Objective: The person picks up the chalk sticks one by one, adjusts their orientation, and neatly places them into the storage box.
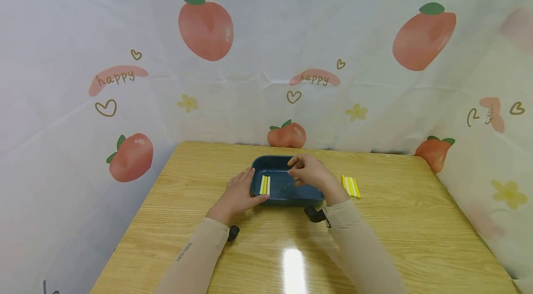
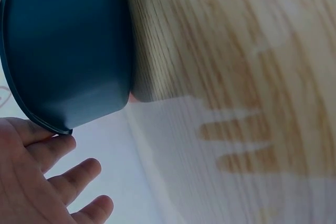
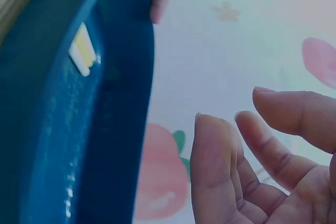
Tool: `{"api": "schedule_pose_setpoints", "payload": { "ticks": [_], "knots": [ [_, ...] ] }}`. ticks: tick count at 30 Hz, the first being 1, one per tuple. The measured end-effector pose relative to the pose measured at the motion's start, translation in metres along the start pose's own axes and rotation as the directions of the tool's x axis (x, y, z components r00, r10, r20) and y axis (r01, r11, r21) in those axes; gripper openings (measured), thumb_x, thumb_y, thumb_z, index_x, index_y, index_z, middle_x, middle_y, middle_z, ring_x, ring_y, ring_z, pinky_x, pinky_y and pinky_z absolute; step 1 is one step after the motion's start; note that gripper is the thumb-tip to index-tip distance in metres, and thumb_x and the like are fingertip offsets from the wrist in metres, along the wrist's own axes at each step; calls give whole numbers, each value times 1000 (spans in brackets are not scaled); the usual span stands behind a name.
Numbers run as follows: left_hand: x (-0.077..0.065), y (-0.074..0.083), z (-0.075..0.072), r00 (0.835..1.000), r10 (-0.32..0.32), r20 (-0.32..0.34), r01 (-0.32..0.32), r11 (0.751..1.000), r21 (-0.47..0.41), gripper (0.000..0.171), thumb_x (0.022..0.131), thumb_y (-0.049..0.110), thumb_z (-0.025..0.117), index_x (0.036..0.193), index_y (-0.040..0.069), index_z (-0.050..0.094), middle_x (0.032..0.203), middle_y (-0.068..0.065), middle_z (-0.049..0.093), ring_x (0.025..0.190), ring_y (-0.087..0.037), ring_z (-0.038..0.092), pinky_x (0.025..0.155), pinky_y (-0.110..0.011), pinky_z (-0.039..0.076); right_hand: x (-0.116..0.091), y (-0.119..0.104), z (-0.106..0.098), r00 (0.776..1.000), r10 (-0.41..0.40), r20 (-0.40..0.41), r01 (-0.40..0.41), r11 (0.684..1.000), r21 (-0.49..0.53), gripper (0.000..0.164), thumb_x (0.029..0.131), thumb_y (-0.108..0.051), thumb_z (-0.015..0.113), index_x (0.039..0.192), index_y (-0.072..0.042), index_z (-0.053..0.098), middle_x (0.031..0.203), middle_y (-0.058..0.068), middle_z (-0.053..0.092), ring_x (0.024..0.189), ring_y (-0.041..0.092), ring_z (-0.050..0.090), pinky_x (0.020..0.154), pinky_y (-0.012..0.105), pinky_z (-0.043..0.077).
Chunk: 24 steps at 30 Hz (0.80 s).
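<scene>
A dark blue rectangular tray (image 1: 287, 202) stands on the wooden table. In its left end lie 3 chalk-like sticks (image 1: 265, 185), white and yellow, side by side; the right wrist view shows them blurred in the tray's corner. My left hand (image 1: 240, 193) rests against the tray's left side, thumb along the near rim, and in the left wrist view its extended fingers touch the rim. Over the tray's right part hovers my right hand (image 1: 310, 173), its fingers loosely bent. In the right wrist view the thumb and fingertips stand apart with nothing between them.
To the right of the tray, several yellow and white sticks (image 1: 351, 186) lie in a row on the wooden table (image 1: 399, 220). A white cloth (image 1: 250, 99) printed with fruit hangs behind the table and along its sides. Dark devices are strapped at both wrists.
</scene>
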State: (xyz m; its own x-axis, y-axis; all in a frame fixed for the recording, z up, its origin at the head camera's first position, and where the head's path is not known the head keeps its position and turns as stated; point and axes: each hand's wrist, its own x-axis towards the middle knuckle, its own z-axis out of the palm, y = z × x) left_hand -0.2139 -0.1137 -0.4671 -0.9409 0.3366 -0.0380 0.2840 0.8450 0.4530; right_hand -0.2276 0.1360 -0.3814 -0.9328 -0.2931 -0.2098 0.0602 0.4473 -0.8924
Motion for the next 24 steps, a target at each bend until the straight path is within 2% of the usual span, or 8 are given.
{"api": "schedule_pose_setpoints", "payload": {
  "ticks": [3, 6, 11, 16, 21, 24],
  "knots": [
    [0, 1, 0, 1000, -3, -2, 3, 1000, -5, 106, 87, 70, 61, 160, 5, 19, 166, -11, 19, 151, -34, 19, 121, -54, 15, -4, -2, -5, 1000, 1, -5, -1, 1000, -13, 25, 100, -8, 60, 122, 2, 56, 108, 19, 60, 93, 39, 63, 83, 46, 58],
    [0, 0, 0, 1000, -6, -1, 6, 1000, -16, 106, 87, 69, 62, 160, 5, 19, 166, -11, 18, 151, -34, 18, 121, -54, 14, -9, -3, -11, 1000, 3, -12, -4, 1000, -26, 25, 101, -10, 61, 122, 2, 56, 111, 19, 59, 92, 34, 64, 84, 46, 58],
    [0, -1, 1, 1000, -2, -3, 2, 1000, -19, 105, 88, 67, 63, 160, 4, 18, 166, -13, 18, 151, -36, 19, 120, -56, 15, -16, -3, -20, 1000, -3, -15, 3, 999, -37, 28, 102, -14, 60, 125, 2, 56, 116, 19, 57, 93, 29, 62, 82, 39, 58],
    [-1, 2, -1, 1000, -5, -5, 5, 1000, -23, 106, 87, 68, 63, 160, 4, 20, 166, -13, 19, 151, -34, 20, 120, -55, 16, -23, 0, -28, 999, -16, -39, 14, 999, -47, 31, 102, -18, 61, 124, 2, 54, 117, 19, 56, 96, 32, 62, 82, 40, 58],
    [-1, 1, -1, 1000, -5, -11, 5, 1000, -19, 106, 87, 68, 63, 160, 4, 21, 165, -13, 20, 151, -34, 20, 120, -55, 16, -29, 7, -37, 997, -27, -72, 22, 998, -61, 33, 103, -20, 60, 127, 1, 54, 121, 19, 56, 104, 38, 60, 90, 46, 56],
    [-1, 1, 0, 1000, -6, -13, 5, 1000, -20, 104, 88, 66, 64, 160, 4, 21, 165, -13, 20, 151, -35, 20, 120, -55, 16, -32, 14, -45, 994, -40, -104, 31, 996, -85, 36, 103, -21, 60, 129, 2, 54, 125, 20, 55, 107, 40, 59, 91, 46, 55]
  ]
}}
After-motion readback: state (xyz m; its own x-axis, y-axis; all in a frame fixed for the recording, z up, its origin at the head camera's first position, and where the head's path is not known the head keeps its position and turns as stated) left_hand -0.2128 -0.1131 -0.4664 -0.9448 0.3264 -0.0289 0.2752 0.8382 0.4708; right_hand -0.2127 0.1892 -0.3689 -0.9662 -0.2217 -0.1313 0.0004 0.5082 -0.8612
